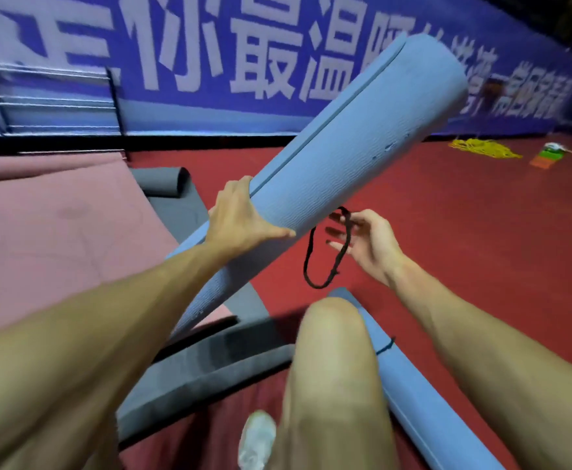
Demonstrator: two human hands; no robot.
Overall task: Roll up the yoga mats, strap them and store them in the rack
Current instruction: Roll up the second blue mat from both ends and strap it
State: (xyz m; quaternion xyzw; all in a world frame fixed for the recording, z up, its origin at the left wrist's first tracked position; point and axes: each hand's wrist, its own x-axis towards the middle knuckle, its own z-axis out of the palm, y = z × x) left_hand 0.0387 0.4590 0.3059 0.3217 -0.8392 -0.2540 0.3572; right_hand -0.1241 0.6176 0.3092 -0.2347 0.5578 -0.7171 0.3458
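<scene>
Grips the rolled blue mat (339, 157) with the left hand (240, 215) at centre, roll slanting from 7 toward 1 o'clock. Carries a black strap loop (325, 262) across spread fingers of the right hand (369, 242) just toward 3 o'clock, too blurred to tell pinched from draped. Shows the rack (51, 100) at 10 o'clock, a second rolled mat (430, 401) at 5.

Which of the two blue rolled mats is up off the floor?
The blue mat the left hand grips, tilted upward; the right hand holds a black strap. The other blue mat lies on the red floor by the knee.
</scene>
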